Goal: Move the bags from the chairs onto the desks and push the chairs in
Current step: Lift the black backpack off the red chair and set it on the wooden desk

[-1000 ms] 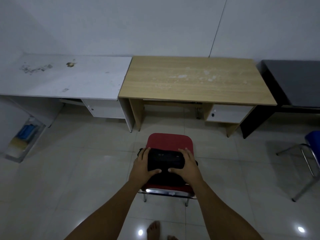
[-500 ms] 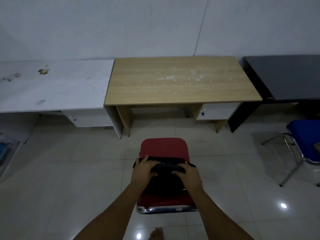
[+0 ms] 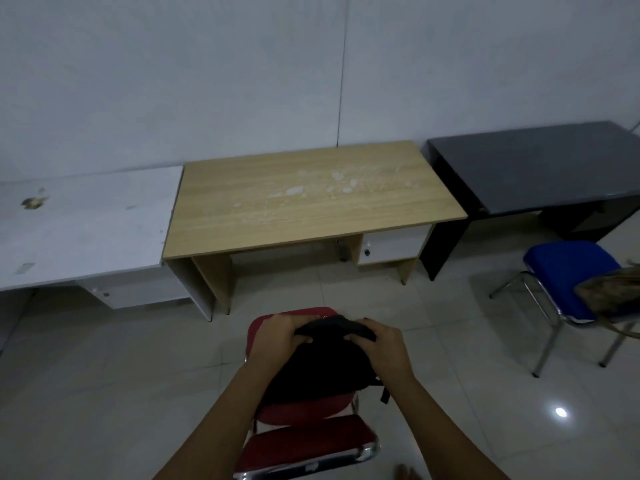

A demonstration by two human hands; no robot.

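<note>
A black bag (image 3: pixel 322 367) rests on the seat of a red chair (image 3: pixel 304 445) just in front of me. My left hand (image 3: pixel 277 341) grips the bag's top left edge and my right hand (image 3: pixel 379 344) grips its top right edge. Beyond the chair stands a wooden desk (image 3: pixel 311 202) against the wall, some floor apart from the chair. To the right a blue chair (image 3: pixel 571 275) carries a brownish bag (image 3: pixel 609 289), cut off by the frame edge. A black desk (image 3: pixel 540 168) stands behind that chair.
A white desk (image 3: pixel 86 223) with stains adjoins the wooden desk on the left. All three desks line a pale wall. The floor is glossy pale tile (image 3: pixel 104 393). Drawer units hang under the white and wooden desks.
My view has lifted and swung right, showing more wall and the blue chair. Both hands have closed tighter on the bag's top, bunching it upward on the red seat.
</note>
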